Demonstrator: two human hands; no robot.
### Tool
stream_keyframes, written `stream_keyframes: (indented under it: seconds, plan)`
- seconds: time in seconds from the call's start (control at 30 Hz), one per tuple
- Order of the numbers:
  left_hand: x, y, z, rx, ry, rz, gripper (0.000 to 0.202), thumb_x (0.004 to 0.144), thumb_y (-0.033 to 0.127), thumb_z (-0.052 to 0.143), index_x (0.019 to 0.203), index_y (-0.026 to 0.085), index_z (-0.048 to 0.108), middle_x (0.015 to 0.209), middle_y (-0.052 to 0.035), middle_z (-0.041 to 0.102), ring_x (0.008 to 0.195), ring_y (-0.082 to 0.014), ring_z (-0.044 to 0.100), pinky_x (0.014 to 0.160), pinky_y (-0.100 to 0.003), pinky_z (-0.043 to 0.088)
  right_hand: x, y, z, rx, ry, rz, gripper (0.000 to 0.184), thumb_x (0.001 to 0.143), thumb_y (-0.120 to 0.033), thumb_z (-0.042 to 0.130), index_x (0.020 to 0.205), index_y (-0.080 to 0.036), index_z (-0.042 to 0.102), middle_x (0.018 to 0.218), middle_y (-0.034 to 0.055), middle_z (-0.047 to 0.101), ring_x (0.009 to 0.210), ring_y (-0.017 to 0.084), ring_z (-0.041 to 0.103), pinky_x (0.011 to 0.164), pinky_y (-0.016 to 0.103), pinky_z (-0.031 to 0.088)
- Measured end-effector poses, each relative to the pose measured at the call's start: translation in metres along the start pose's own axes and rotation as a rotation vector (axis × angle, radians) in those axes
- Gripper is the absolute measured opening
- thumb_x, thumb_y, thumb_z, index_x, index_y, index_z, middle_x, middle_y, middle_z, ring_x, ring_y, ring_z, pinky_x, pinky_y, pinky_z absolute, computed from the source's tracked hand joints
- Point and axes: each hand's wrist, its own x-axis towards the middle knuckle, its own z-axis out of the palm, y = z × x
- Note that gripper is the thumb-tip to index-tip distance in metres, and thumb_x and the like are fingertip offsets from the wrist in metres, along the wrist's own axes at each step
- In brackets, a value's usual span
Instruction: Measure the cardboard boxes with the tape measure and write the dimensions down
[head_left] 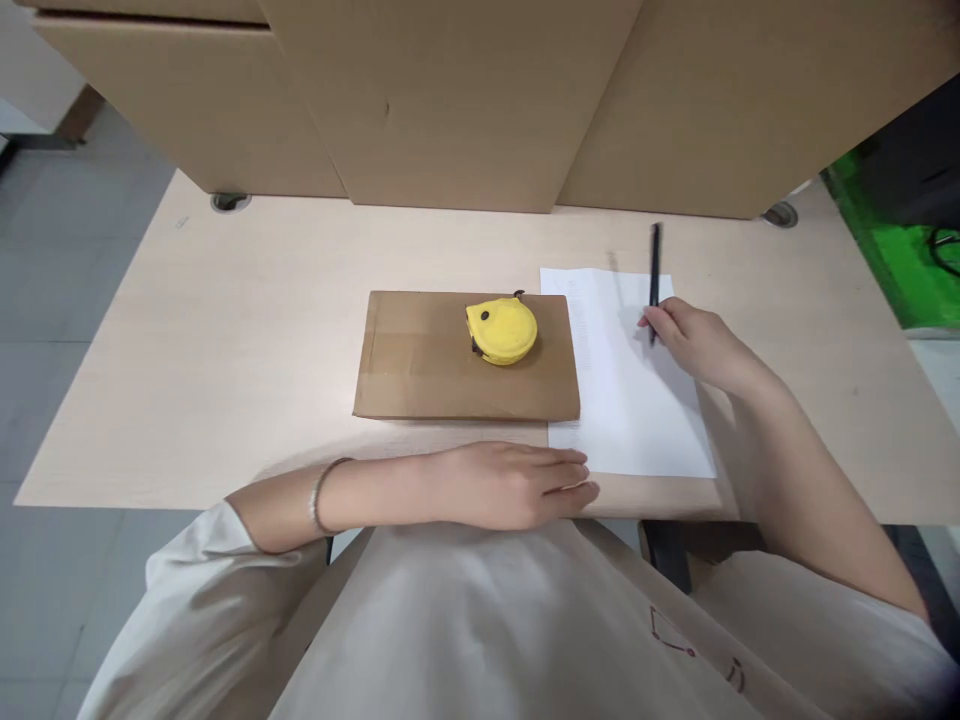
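Observation:
Between the thumb and fingers of my right hand (691,340) is a black pen (655,265), held nearly upright over the right part of a white sheet of paper (630,400). Faint print shows along the paper's left side. My left hand (521,484) lies flat at the table's front edge, fingers stretched to the right, with the tips by the paper's lower left corner. A flat brown cardboard box (420,360) covers part of the paper's left edge. On the box rests a small round yellow pouch (506,332) with a black eye spot and a dark zip pull.
Tall cardboard panels (450,110) stand along the back of the light wooden table (225,350). Two round cable holes are at the back, one at the left (230,203) and one at the right (780,214). A green surface (892,260) with a dark cable lies beyond the right edge.

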Motion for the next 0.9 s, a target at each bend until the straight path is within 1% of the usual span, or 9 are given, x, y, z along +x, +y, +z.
stream_keyframes:
  seconds: [0.03, 0.1, 0.17, 0.23, 0.3, 0.37, 0.53, 0.7, 0.9]
  plan:
    - [0.006, -0.002, 0.012, 0.059, -0.082, 0.031, 0.048, 0.11, 0.013, 0.034, 0.137, 0.014, 0.074, 0.139, -0.0124, 0.078, 0.135, -0.0192, 0.072, 0.119, -0.027, 0.056, -0.002, 0.0, 0.004, 0.125, -0.006, -0.046, 0.031, 0.107, -0.046, 0.045, 0.092, -0.022, 0.056, 0.082, 0.0116, 0.067, 0.074, 0.023, 0.062, 0.074, 0.038, 0.051]
    - [0.013, -0.01, 0.031, 0.133, -0.178, 0.026, 0.05, 0.11, 0.01, 0.034, 0.146, 0.015, 0.068, 0.155, -0.0089, 0.068, 0.147, -0.0149, 0.063, 0.126, -0.022, 0.047, -0.006, -0.001, 0.017, 0.413, -0.045, -0.146, 0.037, 0.096, -0.056, 0.067, 0.087, -0.024, 0.054, 0.065, 0.0026, 0.058, 0.055, 0.016, 0.05, 0.056, 0.031, 0.042]
    - [0.016, -0.02, 0.046, 0.165, -0.235, -0.006, 0.047, 0.113, 0.02, 0.039, 0.154, 0.015, 0.061, 0.166, -0.0078, 0.057, 0.159, -0.0159, 0.05, 0.134, -0.024, 0.037, -0.01, -0.003, 0.034, 0.64, -0.098, -0.234, 0.049, 0.08, -0.059, 0.086, 0.081, -0.024, 0.052, 0.055, -0.0022, 0.053, 0.046, 0.011, 0.043, 0.047, 0.027, 0.034]
    - [0.016, -0.028, 0.055, 0.187, -0.288, -0.063, 0.056, 0.114, 0.037, 0.043, 0.161, 0.009, 0.052, 0.172, -0.0114, 0.047, 0.166, -0.0205, 0.038, 0.14, -0.03, 0.028, -0.012, -0.006, 0.049, 0.732, -0.144, -0.27, 0.055, 0.077, -0.065, 0.088, 0.076, -0.024, 0.051, 0.054, -0.0019, 0.057, 0.042, 0.01, 0.046, 0.045, 0.026, 0.036]
    - [0.017, -0.032, 0.059, 0.186, -0.331, -0.11, 0.07, 0.113, 0.05, 0.044, 0.165, 0.003, 0.043, 0.175, -0.0159, 0.04, 0.168, -0.0244, 0.032, 0.142, -0.035, 0.024, -0.011, -0.007, 0.058, 0.764, -0.202, -0.264, 0.057, 0.08, -0.071, 0.083, 0.075, -0.023, 0.054, 0.058, 0.0007, 0.063, 0.041, 0.011, 0.051, 0.043, 0.026, 0.041]
    - [0.016, -0.034, 0.059, 0.169, -0.347, -0.13, 0.073, 0.112, 0.051, 0.044, 0.166, 0.001, 0.04, 0.175, -0.0177, 0.038, 0.169, -0.0247, 0.03, 0.142, -0.035, 0.021, -0.009, -0.007, 0.062, 0.744, -0.232, -0.249, 0.055, 0.079, -0.069, 0.085, 0.075, -0.022, 0.057, 0.061, 0.0022, 0.066, 0.043, 0.012, 0.054, 0.042, 0.026, 0.043]
    - [0.017, -0.034, 0.052, 0.116, -0.385, -0.15, 0.074, 0.112, 0.052, 0.043, 0.166, 0.001, 0.039, 0.177, -0.0166, 0.035, 0.17, -0.0243, 0.027, 0.143, -0.034, 0.016, -0.006, -0.003, 0.061, 0.681, -0.187, -0.188, 0.044, 0.067, -0.042, 0.096, 0.073, -0.021, 0.059, 0.056, -0.0006, 0.063, 0.049, 0.011, 0.057, 0.049, 0.023, 0.046]
    - [0.016, -0.039, 0.049, 0.056, -0.4, -0.16, 0.07, 0.113, 0.05, 0.042, 0.167, 0.005, 0.04, 0.178, -0.0118, 0.032, 0.171, -0.0201, 0.024, 0.143, -0.03, 0.015, -0.007, 0.003, 0.065, 0.705, -0.196, -0.21, 0.037, 0.07, -0.037, 0.091, 0.066, -0.02, 0.059, 0.052, -0.0005, 0.059, 0.049, 0.01, 0.051, 0.049, 0.023, 0.04]
    - [0.014, -0.044, 0.052, -0.018, -0.355, -0.156, 0.067, 0.113, 0.045, 0.045, 0.166, 0.005, 0.043, 0.176, -0.0127, 0.037, 0.17, -0.0206, 0.026, 0.143, -0.031, 0.018, -0.008, 0.005, 0.067, 0.706, -0.212, -0.239, 0.033, 0.071, -0.034, 0.089, 0.064, -0.019, 0.06, 0.054, -0.0012, 0.055, 0.05, 0.009, 0.046, 0.049, 0.023, 0.035]
